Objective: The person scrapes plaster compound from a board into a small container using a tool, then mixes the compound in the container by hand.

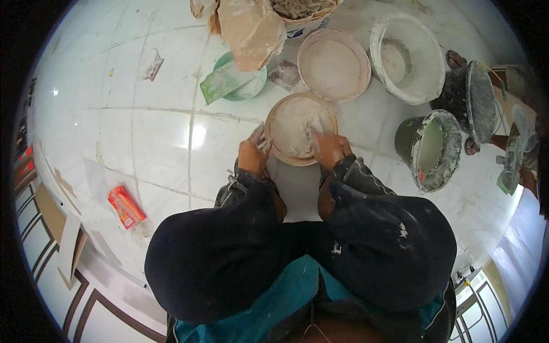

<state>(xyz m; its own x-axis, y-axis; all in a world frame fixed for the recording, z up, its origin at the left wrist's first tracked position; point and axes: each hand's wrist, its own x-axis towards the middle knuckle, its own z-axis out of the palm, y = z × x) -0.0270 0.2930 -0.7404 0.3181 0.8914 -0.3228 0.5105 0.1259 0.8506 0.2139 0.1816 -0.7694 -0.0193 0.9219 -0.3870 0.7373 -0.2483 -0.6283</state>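
A round pinkish-tan bowl (297, 162) on the floor between my feet holds a heap of whitish powder or paste (290, 123). My left hand (254, 152) is at the bowl's left rim, its whitened fingers curled against the edge. Over the right side of the bowl, my right hand (330, 150) reaches in, and its fingertips are sunk in the whitish material, so their shape is hidden. Just beyond stands a wider pink basin (365, 83) with pale material inside. A green basin (264, 80) carries a green-and-white flat piece (220, 87).
A white bucket (437, 68), a dark bucket with pale liquid (407, 140) and a black tub (479, 103) stand to the right. A torn paper bag (251, 31) lies at the top beside a filled container (309, 26). A red packet (126, 207) lies left. Someone's foot (472, 146) shows at right.
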